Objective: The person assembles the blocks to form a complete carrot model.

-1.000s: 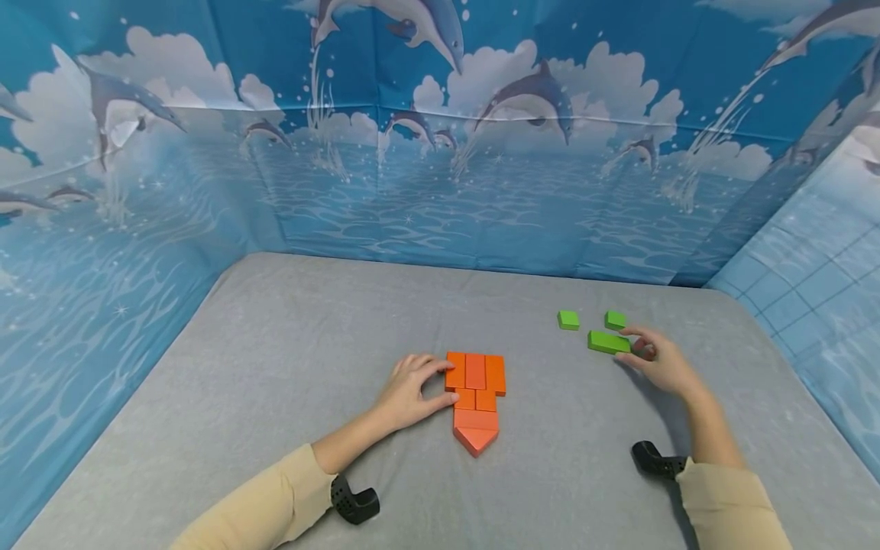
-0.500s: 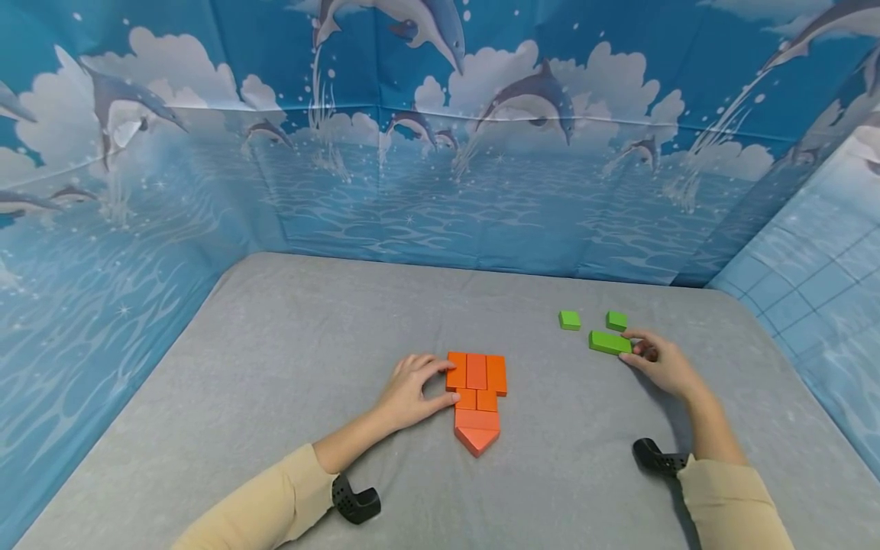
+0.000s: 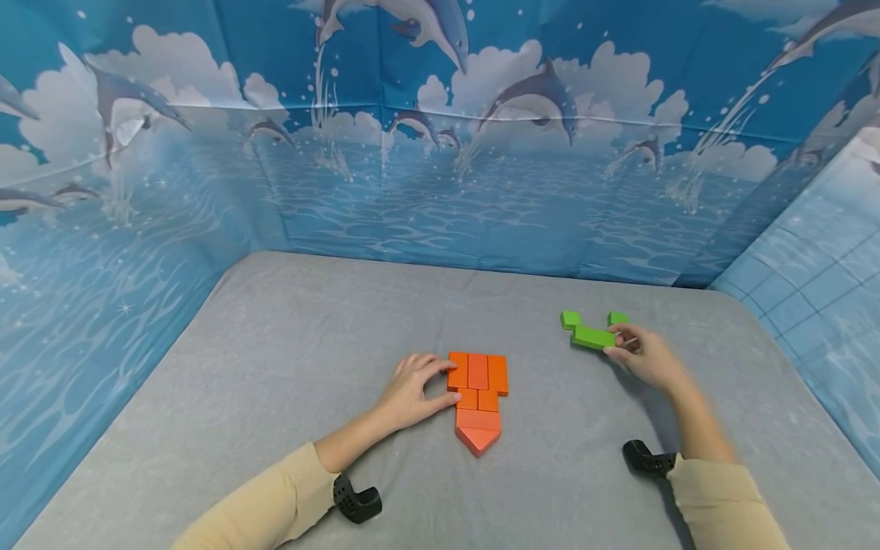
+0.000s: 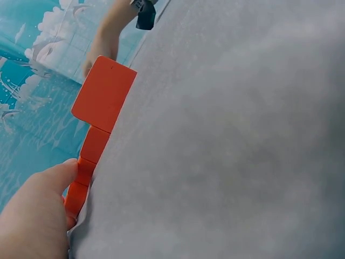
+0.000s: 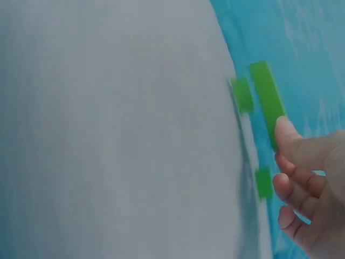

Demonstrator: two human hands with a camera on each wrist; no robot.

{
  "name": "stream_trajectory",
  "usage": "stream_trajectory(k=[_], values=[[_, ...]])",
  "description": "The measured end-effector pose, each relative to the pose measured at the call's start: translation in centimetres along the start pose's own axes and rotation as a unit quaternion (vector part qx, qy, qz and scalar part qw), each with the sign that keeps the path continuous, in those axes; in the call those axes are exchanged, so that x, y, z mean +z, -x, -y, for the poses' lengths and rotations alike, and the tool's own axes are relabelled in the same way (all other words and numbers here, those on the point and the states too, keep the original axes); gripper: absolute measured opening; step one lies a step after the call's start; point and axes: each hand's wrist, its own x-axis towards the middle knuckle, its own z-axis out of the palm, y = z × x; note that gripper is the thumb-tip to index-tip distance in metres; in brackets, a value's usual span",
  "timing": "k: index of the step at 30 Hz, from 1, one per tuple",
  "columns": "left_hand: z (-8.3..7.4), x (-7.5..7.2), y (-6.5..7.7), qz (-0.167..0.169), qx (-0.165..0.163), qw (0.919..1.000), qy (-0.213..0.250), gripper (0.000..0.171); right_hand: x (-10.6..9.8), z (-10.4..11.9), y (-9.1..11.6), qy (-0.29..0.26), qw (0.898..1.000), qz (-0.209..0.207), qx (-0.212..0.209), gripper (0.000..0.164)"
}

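Observation:
In the head view my right hand (image 3: 646, 357) pinches the right end of a long green block (image 3: 594, 338) between thumb and fingers. The right wrist view shows the long green block (image 5: 268, 100) raised above the cloth. Two small green blocks are near it, one small green block (image 3: 570, 319) to the left and another small green block (image 3: 618, 318) partly behind the hand. My left hand (image 3: 411, 393) rests beside a flat orange arrangement, its index finger and thumb touching the left side. Upright orange blocks (image 3: 477, 372) top two small orange blocks (image 3: 477, 399) and a pointed orange piece (image 3: 478, 437).
Grey cloth (image 3: 330, 328) covers the table. A blue dolphin-print curtain (image 3: 440, 191) stands behind it and along both sides. Each wrist carries a black camera mount, the left mount (image 3: 357, 500) close to the cloth.
The right hand has lifted the long green block and moved it to the left, in front of the small left green block. The left hand and the orange blocks stay put.

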Motion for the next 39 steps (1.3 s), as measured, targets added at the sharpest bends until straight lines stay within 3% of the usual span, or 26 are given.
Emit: stream_trajectory(k=[9, 13, 21, 31, 39], values=[[-0.1, 0.0, 0.0, -0.002, 0.001, 1.0000, 0.002, 0.046, 3.1, 5.7, -2.2, -0.057, 0.997, 0.013, -0.051, 0.036], [-0.1, 0.0, 0.0, 0.003, -0.003, 1.0000, 0.001, 0.047, 5.0, 7.3, -3.1, -0.080, 0.995, 0.036, -0.053, 0.034], [0.0, 0.0, -0.1, 0.011, -0.012, 0.9999, 0.003, 0.049, 8.1, 9.8, -4.1, -0.084, 0.988, 0.068, -0.107, 0.030], [-0.1, -0.1, 0.0, 0.004, -0.004, 1.0000, 0.002, 0.048, 9.5, 11.0, -5.3, -0.068, 0.987, 0.096, -0.109, 0.029], [-0.2, -0.1, 0.0, -0.002, 0.002, 1.0000, 0.003, 0.047, 9.4, 10.9, -5.4, -0.099, 0.983, 0.121, -0.095, 0.030]])
